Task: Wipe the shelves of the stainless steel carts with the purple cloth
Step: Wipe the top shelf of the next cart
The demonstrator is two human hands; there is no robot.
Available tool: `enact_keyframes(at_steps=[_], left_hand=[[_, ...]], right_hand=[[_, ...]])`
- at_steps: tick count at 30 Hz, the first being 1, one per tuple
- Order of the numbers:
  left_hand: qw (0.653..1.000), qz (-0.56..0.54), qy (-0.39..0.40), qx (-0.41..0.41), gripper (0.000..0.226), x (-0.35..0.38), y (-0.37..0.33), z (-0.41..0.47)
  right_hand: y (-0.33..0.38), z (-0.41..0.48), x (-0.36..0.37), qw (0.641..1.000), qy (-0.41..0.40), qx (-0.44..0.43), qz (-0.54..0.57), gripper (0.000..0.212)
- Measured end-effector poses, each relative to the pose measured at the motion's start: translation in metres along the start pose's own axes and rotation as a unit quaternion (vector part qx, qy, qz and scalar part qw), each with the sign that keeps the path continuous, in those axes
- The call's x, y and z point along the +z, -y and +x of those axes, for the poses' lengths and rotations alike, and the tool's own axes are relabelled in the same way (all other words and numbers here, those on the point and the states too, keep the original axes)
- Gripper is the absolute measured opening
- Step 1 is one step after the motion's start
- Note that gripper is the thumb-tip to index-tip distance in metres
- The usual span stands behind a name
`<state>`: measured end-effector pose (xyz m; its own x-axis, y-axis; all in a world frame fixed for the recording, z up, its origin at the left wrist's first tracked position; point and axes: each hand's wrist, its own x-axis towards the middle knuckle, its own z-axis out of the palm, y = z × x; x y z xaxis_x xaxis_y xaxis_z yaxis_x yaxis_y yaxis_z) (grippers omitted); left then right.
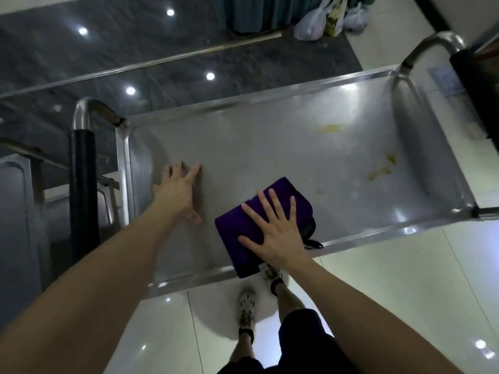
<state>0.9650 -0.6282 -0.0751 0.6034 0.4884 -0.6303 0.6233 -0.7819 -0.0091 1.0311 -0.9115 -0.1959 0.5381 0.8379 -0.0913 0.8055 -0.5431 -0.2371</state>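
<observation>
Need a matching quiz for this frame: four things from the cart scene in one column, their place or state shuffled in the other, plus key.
Things
1. left hand
2. right hand
3. yellow smears
4. plastic bags

Places or states
A. on the floor beyond the cart
B. flat on the purple cloth
C. fingers spread on the bare shelf, near its left end
D. on the right part of the shelf, apart from the cloth

Pairs: 1-C, 2-B, 3-D, 4-A
</observation>
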Motion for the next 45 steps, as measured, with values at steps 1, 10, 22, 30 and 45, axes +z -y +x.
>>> enact_keyframes(at_steps=[1,10,22,30,45], left_hand=[[1.000,0.002,0.000,-0.004,0.169,0.000,0.000,0.002],[0.999,0.009,-0.024,-0.030,0.169,0.011,0.000,0.014],[0.999,-0.017,-0.040,-0.023,0.167,0.004,0.002,0.013],[0.998,-0.052,-0.036,-0.005,0.165,0.001,0.000,0.005],[0.995,0.071,-0.070,0.025,0.136,-0.008,-0.095,-0.007]], right_hand=[[-0.012,0.014,-0.004,1.000,-0.001,-0.018,-0.004,0.089],[-0.054,0.274,-0.043,0.991,-0.024,0.131,-0.007,0.090],[-0.015,0.225,-0.028,0.990,-0.038,0.133,0.001,0.086],[0.039,0.035,0.017,0.998,-0.037,0.046,-0.013,0.088],[-0.091,-0.025,-0.039,0.979,0.021,0.201,-0.013,0.088]])
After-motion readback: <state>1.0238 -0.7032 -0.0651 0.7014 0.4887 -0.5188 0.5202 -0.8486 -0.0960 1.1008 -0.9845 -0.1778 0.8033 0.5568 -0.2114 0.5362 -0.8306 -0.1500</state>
